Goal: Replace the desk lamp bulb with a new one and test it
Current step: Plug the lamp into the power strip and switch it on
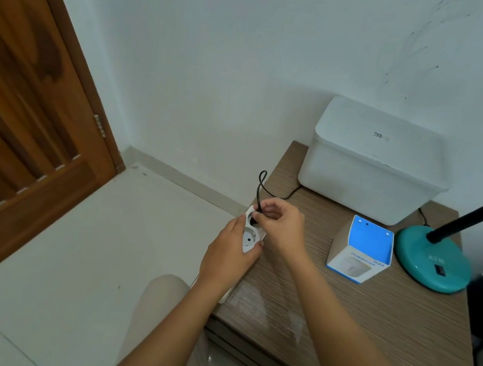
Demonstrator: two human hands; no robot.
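I am holding the power strip [249, 237] in my left hand [230, 256] at the counter's [370, 321] near-left edge, the grip wrapped around its body so it is not sliding while the plug goes in. My right hand [282, 225] is pinching the black plug [255, 218] at the strip's far socket — the grip is clenched on the plug, fingers bunched close to the face so the push is going straight down. Whether the pins are fully seated I cannot tell; the fingers are hiding the joint.

The cord [261, 186] is looping up above the plug and trailing back along the counter toward the white bin [375, 162], and another stretch is showing near the lamp base. I am judging this to be the lamp's lead.

The lamp [433, 261] is standing at the counter's right edge, teal base down, its black neck rising out of frame — the head and bulb are not in view, so I cannot say which bulb is fitted. Its rocker switch is facing me, within easy reach for the test. A small blue and white box [361, 251] is sitting open between my hands and the lamp.
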